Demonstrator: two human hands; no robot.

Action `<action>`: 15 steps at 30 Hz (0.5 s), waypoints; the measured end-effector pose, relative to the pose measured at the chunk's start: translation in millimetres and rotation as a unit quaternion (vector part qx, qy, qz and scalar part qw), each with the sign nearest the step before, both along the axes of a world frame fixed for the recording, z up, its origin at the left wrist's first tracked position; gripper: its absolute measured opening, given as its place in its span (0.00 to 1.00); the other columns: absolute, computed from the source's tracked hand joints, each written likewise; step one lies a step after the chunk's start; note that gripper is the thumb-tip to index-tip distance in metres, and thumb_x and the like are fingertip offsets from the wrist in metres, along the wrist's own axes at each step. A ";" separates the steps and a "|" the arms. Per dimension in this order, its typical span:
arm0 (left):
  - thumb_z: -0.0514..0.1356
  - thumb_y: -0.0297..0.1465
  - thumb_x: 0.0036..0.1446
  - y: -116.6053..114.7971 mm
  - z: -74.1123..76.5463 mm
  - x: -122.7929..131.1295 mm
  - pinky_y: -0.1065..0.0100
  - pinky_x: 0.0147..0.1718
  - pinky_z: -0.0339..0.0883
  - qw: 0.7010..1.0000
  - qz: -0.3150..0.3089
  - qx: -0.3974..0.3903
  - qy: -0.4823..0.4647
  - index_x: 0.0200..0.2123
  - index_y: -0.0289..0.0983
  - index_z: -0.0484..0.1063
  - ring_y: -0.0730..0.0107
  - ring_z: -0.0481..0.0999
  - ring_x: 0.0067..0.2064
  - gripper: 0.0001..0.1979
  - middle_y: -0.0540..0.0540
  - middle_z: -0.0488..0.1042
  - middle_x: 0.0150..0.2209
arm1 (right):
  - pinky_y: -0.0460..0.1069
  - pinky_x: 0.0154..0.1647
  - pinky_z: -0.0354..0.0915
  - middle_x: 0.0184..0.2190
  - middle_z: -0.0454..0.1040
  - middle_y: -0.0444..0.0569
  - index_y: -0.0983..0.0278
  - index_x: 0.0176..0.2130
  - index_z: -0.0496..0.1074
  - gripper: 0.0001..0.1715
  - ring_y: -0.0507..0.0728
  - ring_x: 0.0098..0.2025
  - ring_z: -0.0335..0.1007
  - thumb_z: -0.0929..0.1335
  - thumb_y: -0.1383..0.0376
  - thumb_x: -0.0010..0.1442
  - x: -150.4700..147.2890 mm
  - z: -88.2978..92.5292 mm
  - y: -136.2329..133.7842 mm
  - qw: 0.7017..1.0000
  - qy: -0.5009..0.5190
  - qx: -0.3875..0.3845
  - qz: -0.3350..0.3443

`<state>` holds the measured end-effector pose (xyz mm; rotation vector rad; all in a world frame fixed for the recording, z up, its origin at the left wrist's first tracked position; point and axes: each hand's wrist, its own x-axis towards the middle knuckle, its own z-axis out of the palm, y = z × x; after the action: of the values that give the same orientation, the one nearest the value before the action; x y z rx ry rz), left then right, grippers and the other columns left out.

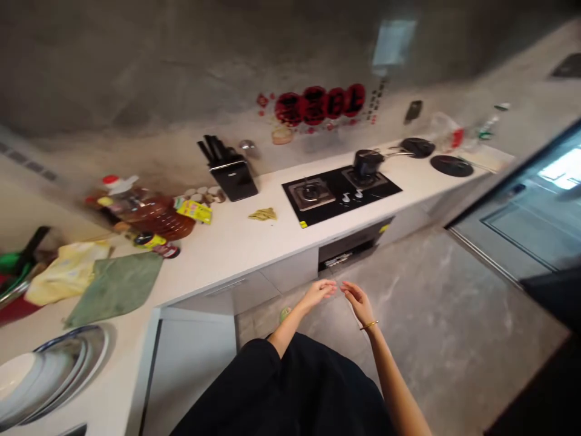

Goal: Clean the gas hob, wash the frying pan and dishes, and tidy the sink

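My left hand [320,292] hovers in front of my body with its fingers stretched out and nothing in it. Close beside it, my right hand [357,299] has loosely curved fingers that stay apart, also holding nothing; a gold bangle [369,325] circles that wrist. A small gap separates the fingertips of the two hands. Both are over the floor, short of the white counter [281,236]. On the counter beyond them lies a crumpled yellow-green cloth [262,214], left of the black gas hob [297,203]. A dark pot [367,163] stands on the hob's right burner.
A knife block [235,180] stands against the wall. To the left are a large oil jug [157,212], a dark sauce bottle [163,246], a green cloth [120,284] and stacked plates [54,375]. Further right are a frying pan [416,147] and a round black lid [451,166].
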<state>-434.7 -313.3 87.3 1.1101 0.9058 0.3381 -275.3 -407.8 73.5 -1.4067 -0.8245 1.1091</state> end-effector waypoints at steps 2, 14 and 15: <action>0.63 0.42 0.51 55.0 -9.2 -47.9 0.60 0.45 0.67 0.995 0.087 0.038 0.015 0.43 0.34 0.74 0.64 0.77 0.42 0.20 0.39 0.78 0.42 | 0.58 0.53 0.66 0.45 0.77 0.55 0.62 0.48 0.73 0.26 0.61 0.49 0.73 0.68 0.52 0.53 -28.5 -6.1 60.7 0.997 -0.050 0.003 0.052; 0.60 0.34 0.54 260.6 -28.7 -202.4 0.60 0.52 0.65 0.894 0.416 0.150 0.066 0.39 0.36 0.75 0.64 0.77 0.45 0.11 0.43 0.79 0.42 | 0.55 0.63 0.58 0.58 0.67 0.51 0.63 0.59 0.64 0.28 0.57 0.63 0.56 0.60 0.69 0.60 -161.6 -5.6 402.1 0.796 -0.502 0.066 0.332; 0.60 0.35 0.55 260.3 -33.4 -197.7 0.59 0.52 0.66 0.891 0.431 0.136 0.054 0.40 0.36 0.75 0.64 0.77 0.46 0.12 0.43 0.79 0.42 | 0.55 0.63 0.57 0.59 0.65 0.51 0.63 0.61 0.62 0.29 0.58 0.64 0.54 0.60 0.68 0.61 -171.2 -9.3 430.1 0.769 -0.533 0.071 0.346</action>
<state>-632.3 -53.1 54.0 0.9224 1.4615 1.1724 -446.5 22.3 64.2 -1.5997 -2.3446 0.6132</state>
